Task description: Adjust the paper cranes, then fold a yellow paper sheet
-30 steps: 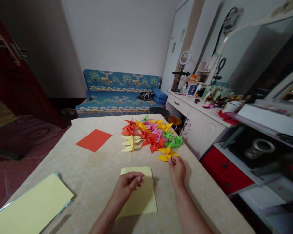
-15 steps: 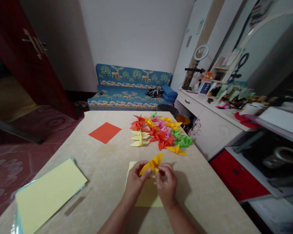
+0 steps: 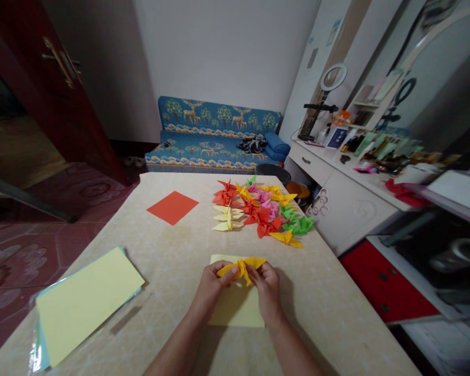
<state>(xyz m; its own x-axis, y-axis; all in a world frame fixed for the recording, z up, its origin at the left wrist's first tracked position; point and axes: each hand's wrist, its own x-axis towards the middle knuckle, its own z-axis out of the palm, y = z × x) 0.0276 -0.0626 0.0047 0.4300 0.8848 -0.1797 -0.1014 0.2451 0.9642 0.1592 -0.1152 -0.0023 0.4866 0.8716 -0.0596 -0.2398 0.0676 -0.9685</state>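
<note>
Between my hands is a yellow-orange origami crane (image 3: 243, 268), its wings spread out to both sides. My left hand (image 3: 215, 282) pinches the left wing, and my right hand (image 3: 267, 284) grips the right wing near the body. Below them a pale yellow paper sheet (image 3: 237, 310) lies flat on the table, partly covered by the hands and their shadow. Beyond stand several finished paper cranes (image 3: 262, 209) in red, yellow, pink, green and orange, bunched together.
A red paper square (image 3: 173, 208) lies at the table's far left. Nearer is a stack of pale yellow and blue paper (image 3: 90, 303) on a plastic wrapper. A blue patterned sofa (image 3: 215, 143) stands behind the table (image 3: 172, 334), a cluttered white dresser (image 3: 348, 183) to the right.
The crane has turned from tilted to nearly level, and its wings are now spread wider. My right hand has shifted its hold onto the right wing. The view has moved slightly.
</note>
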